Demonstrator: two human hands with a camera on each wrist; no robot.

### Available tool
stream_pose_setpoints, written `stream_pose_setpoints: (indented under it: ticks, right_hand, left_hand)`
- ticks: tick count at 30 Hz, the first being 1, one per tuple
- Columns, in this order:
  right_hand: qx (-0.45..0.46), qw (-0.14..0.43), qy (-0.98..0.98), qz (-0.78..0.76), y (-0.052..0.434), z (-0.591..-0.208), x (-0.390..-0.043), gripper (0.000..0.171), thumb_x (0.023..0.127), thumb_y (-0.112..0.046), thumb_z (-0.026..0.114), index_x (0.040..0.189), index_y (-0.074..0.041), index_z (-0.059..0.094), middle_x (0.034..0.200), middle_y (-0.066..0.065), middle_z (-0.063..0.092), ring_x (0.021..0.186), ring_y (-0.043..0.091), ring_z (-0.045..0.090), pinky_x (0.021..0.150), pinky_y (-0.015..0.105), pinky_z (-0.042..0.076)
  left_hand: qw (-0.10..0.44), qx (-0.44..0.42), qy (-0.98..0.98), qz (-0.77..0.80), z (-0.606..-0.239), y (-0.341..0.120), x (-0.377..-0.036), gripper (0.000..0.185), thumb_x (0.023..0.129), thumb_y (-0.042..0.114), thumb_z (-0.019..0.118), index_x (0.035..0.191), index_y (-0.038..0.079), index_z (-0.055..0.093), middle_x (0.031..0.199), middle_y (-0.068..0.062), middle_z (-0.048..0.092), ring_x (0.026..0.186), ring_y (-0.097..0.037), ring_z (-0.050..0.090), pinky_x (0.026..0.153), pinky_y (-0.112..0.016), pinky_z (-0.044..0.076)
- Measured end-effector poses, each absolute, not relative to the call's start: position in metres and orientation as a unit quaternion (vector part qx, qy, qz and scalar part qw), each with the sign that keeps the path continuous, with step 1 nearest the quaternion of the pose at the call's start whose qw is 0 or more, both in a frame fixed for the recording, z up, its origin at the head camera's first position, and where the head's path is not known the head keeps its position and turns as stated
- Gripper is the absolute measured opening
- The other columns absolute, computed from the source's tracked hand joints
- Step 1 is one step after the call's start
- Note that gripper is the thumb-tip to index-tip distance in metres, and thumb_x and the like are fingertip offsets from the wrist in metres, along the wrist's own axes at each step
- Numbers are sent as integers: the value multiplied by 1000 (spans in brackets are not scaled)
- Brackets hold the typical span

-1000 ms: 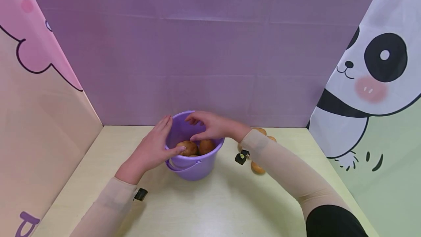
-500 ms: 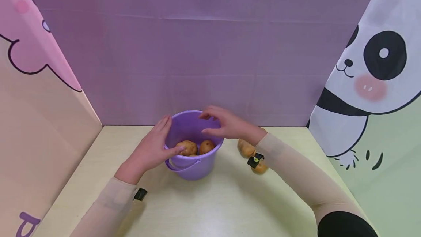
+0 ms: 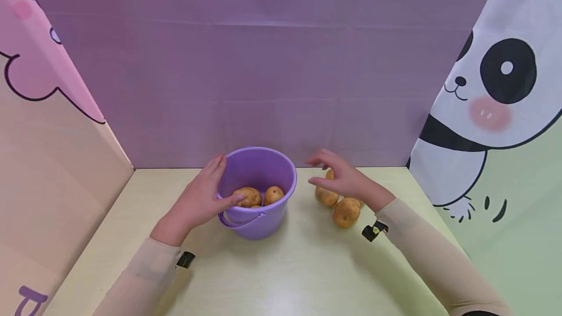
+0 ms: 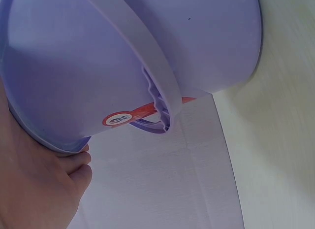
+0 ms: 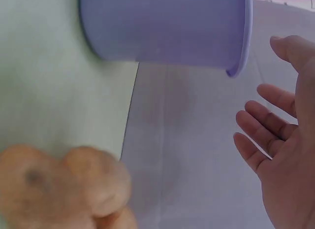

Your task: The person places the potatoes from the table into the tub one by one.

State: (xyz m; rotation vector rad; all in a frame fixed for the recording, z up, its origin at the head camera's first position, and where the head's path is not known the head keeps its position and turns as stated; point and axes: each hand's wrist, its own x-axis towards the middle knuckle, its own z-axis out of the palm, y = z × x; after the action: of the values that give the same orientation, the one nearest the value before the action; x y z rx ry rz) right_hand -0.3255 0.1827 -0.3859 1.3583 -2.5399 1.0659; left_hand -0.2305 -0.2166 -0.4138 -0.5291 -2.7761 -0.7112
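Note:
A purple plastic bucket [image 3: 265, 224] stands on the table with several potatoes inside, among them a larger potato [image 3: 249, 198] and a rounder potato [image 3: 274, 194]. My left hand [image 3: 195, 201] holds the bucket's left rim, thumb over the front edge and fingers along the outside. In the left wrist view the bucket's handle [image 4: 142, 42] hangs down against its side. My right hand [image 3: 344, 175] is in the air right of the bucket, fingers loosely bent and nothing in them. Below it lie several loose potatoes, with one potato [image 3: 347, 212] nearest the front.
Behind the pale wooden table [image 3: 272, 277] rises a purple cloth backdrop [image 3: 272, 72]. A panel with a panda picture [image 3: 487, 91] stands on the right, and a beige and pink panel [image 3: 48, 160] on the left.
My right hand has moved from inside the bucket, up over its rim and right to above the loose potatoes. My left hand has stayed at the rim, and the bucket stands in place.

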Motion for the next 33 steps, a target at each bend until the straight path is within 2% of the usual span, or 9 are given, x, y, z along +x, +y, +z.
stream_pose_setpoints:
  ticks: [5, 9, 12, 17, 24, 33]
  right_hand:
    - [413, 17, -843, 343, 203, -398, -318, 39, 101, -24, 83, 136, -14, 70, 134, 1, 66, 129, 26, 60, 110, 60, 53]
    - [390, 11, -860, 328, 216, -407, -311, 41, 100, -28, 85, 136, -16, 70, 135, -2, 64, 124, 26, 61, 105, 58, 55]
    - [395, 24, -860, 322, 225, -417, -309, 43, 97, -23, 88, 136, -13, 71, 136, 3, 65, 123, 32, 62, 105, 55, 53]
    - [378, 15, -864, 333, 240, -433, -304, 50, 94, -20, 91, 137, -5, 71, 140, 11, 65, 134, 35, 58, 116, 59, 46]
    - [345, 15, -879, 329, 256, -453, -295, 54, 92, -25, 93, 137, -5, 70, 141, 7, 63, 135, 33, 52, 114, 63, 46]
    - [345, 41, -883, 316, 262, -471, -292, 56, 90, -26, 95, 136, -4, 71, 137, 8, 64, 131, 31, 57, 114, 58, 48]
  left_hand:
    - [113, -177, -947, -243, -416, -218, -231, 118, 99, 64, 76, 172, -9, 19, 182, -26, 14, 169, -44, 14, 132, -65, 23]
    - [113, -177, -947, -243, -415, -219, -231, 118, 99, 64, 75, 172, -10, 19, 182, -26, 14, 169, -44, 14, 132, -65, 24]
    - [114, -179, -946, -245, -415, -218, -231, 118, 99, 64, 75, 171, -10, 19, 181, -27, 15, 169, -44, 14, 132, -64, 24]
    - [113, -181, -945, -248, -415, -218, -231, 118, 99, 64, 74, 171, -10, 19, 181, -28, 16, 169, -43, 13, 132, -64, 24]
    - [111, -180, -945, -249, -414, -217, -231, 119, 99, 67, 74, 172, -9, 18, 181, -27, 15, 169, -43, 13, 132, -65, 24]
    - [118, -185, -943, -249, -415, -217, -232, 119, 98, 66, 74, 171, -10, 20, 180, -29, 17, 168, -44, 15, 131, -66, 25]
